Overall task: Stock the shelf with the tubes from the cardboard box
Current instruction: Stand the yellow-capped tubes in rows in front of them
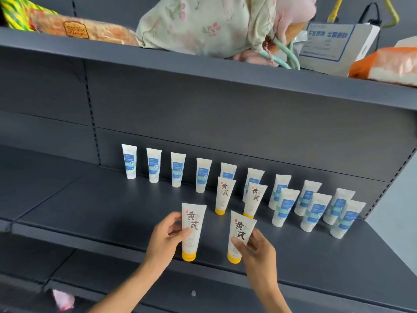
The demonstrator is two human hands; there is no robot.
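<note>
My left hand (165, 237) grips a white tube with a yellow cap (193, 224), standing cap-down near the front edge of the dark grey shelf (90, 211). My right hand (256, 249) pinches a second yellow-capped tube (239, 231), which tilts slightly left beside the first. Two more yellow-capped tubes (223, 195) (253, 199) stand behind them. Several white tubes with blue labels (154, 164) line the back of the shelf, and more stand in a second row at the right (284, 206). The cardboard box is out of view.
The shelf above (203, 71) overhangs and carries a floral cloth bag (203, 23), orange packets (388, 64), a white box with blue print (334, 46) and a yellow-green rope (15, 12). A lower shelf (158, 294) shows under my arms.
</note>
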